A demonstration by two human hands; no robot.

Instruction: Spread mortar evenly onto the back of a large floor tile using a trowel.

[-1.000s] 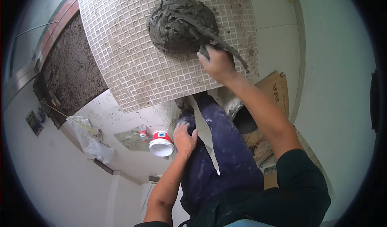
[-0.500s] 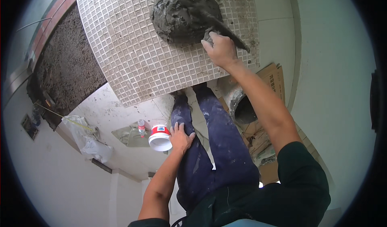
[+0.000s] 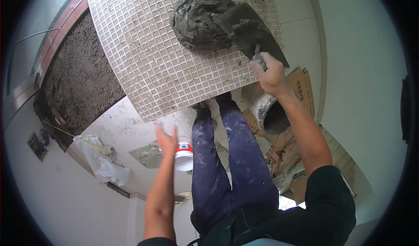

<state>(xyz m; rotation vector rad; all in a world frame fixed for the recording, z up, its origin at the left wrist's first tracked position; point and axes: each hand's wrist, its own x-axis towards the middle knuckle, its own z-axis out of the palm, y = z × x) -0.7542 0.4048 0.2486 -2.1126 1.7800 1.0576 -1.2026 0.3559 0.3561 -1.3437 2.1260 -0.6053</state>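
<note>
My right hand [image 3: 271, 75] grips the handle of a trowel [image 3: 262, 33], whose broad dark blade is smeared with grey mortar. The blade's left end touches or overlaps the mound of wet mortar [image 3: 198, 23]. That mound sits on the back of a large ribbed tile [image 3: 152, 58], which has a raised grid of squares. My left hand [image 3: 166, 137] is raised in the air below the tile's near edge, blurred, with thumb and fingers apart and nothing in it. Behind it, partly covered, is a white bucket with a red label [image 3: 184, 158].
Left of the tile lies a bed of coarse dark mortar [image 3: 80, 71]. A round metal-grey bucket [image 3: 275, 113] and flattened cardboard [image 3: 299, 91] lie below my right forearm. White plastic bags [image 3: 102, 158] rest at the left wall. My legs [image 3: 244, 145] stand against the tile's near side.
My left hand has lifted off my thigh and moved up and left. The trowel has drawn right and toward me, turning its blade flatter into view.
</note>
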